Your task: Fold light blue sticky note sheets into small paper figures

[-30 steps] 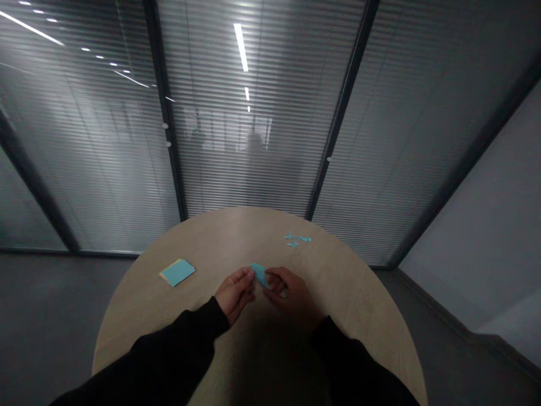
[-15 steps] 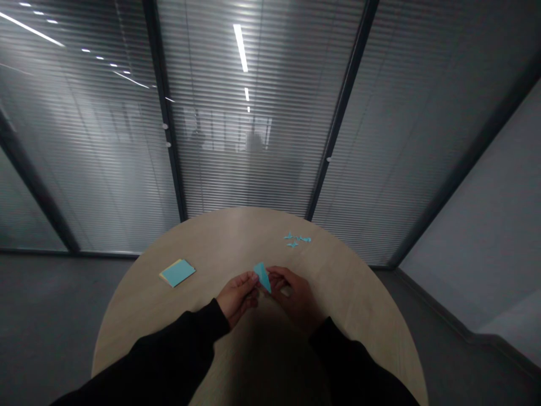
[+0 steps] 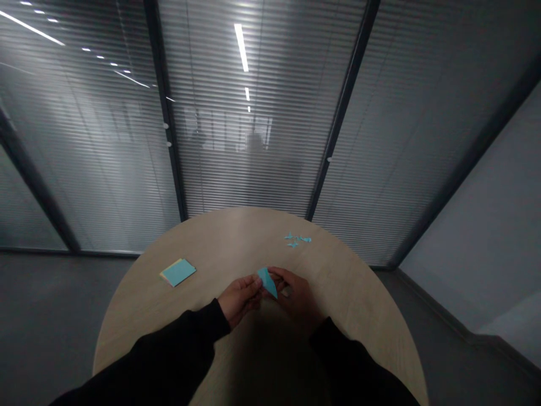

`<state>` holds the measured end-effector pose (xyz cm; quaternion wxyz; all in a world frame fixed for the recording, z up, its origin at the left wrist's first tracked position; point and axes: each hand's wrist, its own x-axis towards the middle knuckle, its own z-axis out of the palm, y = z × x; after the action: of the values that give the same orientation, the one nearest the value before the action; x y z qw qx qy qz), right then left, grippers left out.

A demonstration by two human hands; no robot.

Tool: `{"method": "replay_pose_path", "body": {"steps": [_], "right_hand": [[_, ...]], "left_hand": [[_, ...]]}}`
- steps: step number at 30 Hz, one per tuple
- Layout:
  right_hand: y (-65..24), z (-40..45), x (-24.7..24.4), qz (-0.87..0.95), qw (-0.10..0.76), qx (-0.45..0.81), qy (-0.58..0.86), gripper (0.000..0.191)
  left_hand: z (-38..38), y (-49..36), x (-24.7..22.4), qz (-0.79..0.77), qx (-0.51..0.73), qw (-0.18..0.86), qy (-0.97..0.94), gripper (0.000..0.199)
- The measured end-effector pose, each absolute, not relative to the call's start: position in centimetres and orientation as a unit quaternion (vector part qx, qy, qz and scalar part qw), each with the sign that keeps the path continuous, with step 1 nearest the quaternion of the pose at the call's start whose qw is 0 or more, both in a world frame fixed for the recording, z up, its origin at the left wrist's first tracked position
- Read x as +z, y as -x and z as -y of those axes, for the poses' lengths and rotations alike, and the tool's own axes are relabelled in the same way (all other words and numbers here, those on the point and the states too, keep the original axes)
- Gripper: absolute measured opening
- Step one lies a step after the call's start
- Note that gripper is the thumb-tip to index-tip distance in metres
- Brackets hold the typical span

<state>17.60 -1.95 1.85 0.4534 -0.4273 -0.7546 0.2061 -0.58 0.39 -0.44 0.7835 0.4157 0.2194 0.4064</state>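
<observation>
- Just now the folded paper changes its position: the blue paper triangle turns between the two hands, and its narrow tip now points down and to the right, toward the person's right hand. A moment ago the narrow tip pointed more upward.
- The blue paper triangle is in the air, over the near part of the round wooden desk, between the hands. It looks flat and smooth, and its edges are straight. I cannot tell how many layers it has.
- The grip of the right hand is closed: the thumb and fingers clamp the upper right side of the paper.
- The left hand has its fingers together, and its grip touches the left corner of the paper. The fingertips are partly hidden, but the paper seems pinched there too.
- A small pale object shows just beside the right hand. It is too small to name.
- Farther on the desk, small blue paper pieces lie close together.
- On the left side of the desk lies a stack of paper sheets, blue on top and yellow under it.
- Black sleeves cover both forearms.
- Behind the desk stands a glass partition with blinds.
</observation>
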Motion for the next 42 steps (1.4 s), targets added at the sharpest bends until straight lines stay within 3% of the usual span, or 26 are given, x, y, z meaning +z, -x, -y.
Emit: {"method": "replay_pose_path", "body": {"steps": [5, 14, 17, 24, 29, 34, 38, 42], "right_hand": [[-17.5, 2.0, 2.1, 0.752, 0.444, 0.212, 0.439, 0.031], [-17.5, 1.8, 2.2, 0.674, 0.476, 0.374, 0.424, 0.016], [-17.3, 2.0, 2.5, 0.654, 0.478, 0.429, 0.4, 0.016], [-17.2, 2.3, 3.0, 0.666, 0.454, 0.414, 0.423, 0.026], [-17.1, 1.9, 2.1, 0.612, 0.487, 0.463, 0.417, 0.026], [-16.9, 1.6, 1.2, 0.621, 0.521, 0.417, 0.411, 0.026], [-16.8, 2.0, 1.7, 0.679, 0.503, 0.342, 0.411, 0.012], [-16.7, 2.5, 2.5, 0.693, 0.483, 0.319, 0.43, 0.021]], "left_hand": [[-0.5, 0.6, -0.8, -0.226, 0.395, 0.779, -0.43, 0.042], [-0.8, 0.7, -1.5, -0.236, 0.386, 0.746, -0.489, 0.044], [-0.5, 0.7, -1.0, -0.242, 0.387, 0.743, -0.489, 0.044], [-0.2, 0.7, -0.3, -0.254, 0.384, 0.73, -0.505, 0.043], [-0.2, 0.6, -0.2, -0.273, 0.392, 0.694, -0.539, 0.045], [-0.4, 0.7, -0.4, -0.316, 0.413, 0.639, -0.567, 0.045], [-0.4, 0.7, -0.4, -0.339, 0.426, 0.605, -0.581, 0.042], [-0.3, 0.8, -0.2, -0.331, 0.443, 0.592, -0.586, 0.037]]}}
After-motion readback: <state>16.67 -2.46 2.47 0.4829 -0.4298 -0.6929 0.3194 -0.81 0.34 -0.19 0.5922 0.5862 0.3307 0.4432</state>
